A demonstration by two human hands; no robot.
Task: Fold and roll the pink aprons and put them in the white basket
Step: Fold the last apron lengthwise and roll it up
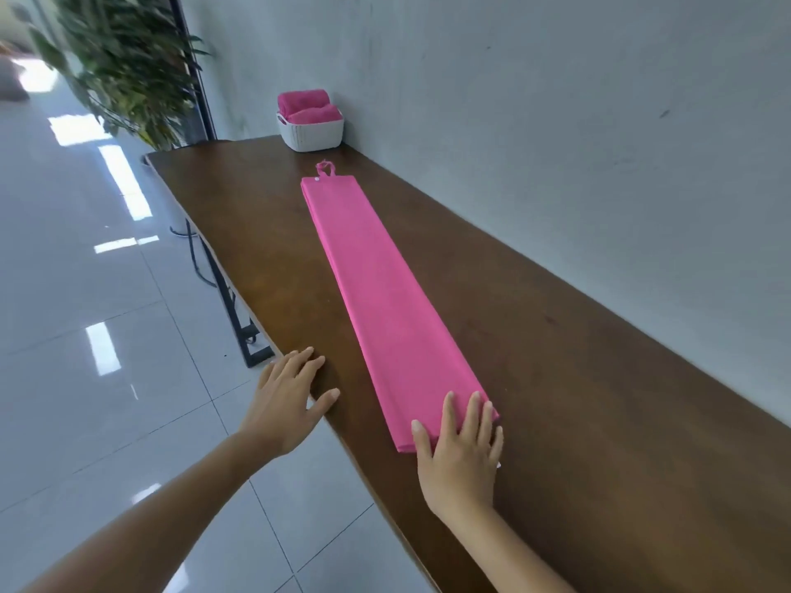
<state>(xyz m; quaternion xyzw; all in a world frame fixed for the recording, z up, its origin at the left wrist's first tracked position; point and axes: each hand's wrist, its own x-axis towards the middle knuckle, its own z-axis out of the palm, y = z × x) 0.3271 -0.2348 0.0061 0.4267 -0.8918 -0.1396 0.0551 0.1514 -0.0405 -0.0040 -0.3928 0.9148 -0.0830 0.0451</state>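
A pink apron [376,293] lies folded into a long narrow strip down the middle of the brown table [578,400], its neck loop at the far end. My right hand [460,451] rests flat with straight fingers on the strip's near end. My left hand [286,400] hovers open at the table's left edge, beside the strip and apart from it. The white basket [310,132] stands at the far end against the wall, with two rolled pink aprons [306,105] in it.
A grey wall runs along the table's right side. A potted plant [128,66] stands past the table's far left corner. Glossy tiled floor [107,336] lies to the left, and black table legs show beneath the edge.
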